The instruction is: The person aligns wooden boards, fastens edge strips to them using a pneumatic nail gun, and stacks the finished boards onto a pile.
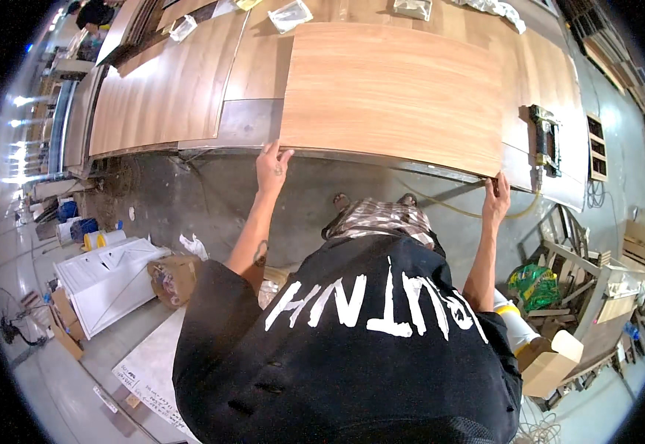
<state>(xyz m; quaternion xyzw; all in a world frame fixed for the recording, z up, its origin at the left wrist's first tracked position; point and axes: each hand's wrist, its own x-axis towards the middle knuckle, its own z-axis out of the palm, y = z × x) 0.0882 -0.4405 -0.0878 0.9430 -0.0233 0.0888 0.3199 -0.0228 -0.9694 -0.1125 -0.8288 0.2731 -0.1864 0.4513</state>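
Clearly the person is busy with placing a large sheet of light wood veneer (393, 92) on the long tabletop (252, 122), and both hands hold its near edge. The left hand (272, 169) is at the near left corner of the sheet, with the fingers spread flat over the top and the thumb seemingly under the edge, so this grip pinches the sheet. The right hand (495, 198) is at the near right corner; its fingers curl around the edge, but how tight they close cannot be told. The sheet lies across the middle of the tabletop, and its near edge hangs a little over the rim. By judgement, the step in hand is lining up or sliding the sheet, and the next move calls for both hands to move evenly, so that the thin sheet does not bend or twist. Just to the right of the sheet lies a dark nail gun (543, 140) with a yellow hose (456, 207), and this tool could stand in the way if the sheet goes right. Far on the tabletop are small plastic bags (290, 15). On the floor at left stand a white cabinet part (108, 277) and a cardboard box (174, 277); at right is a green bag (533, 285).
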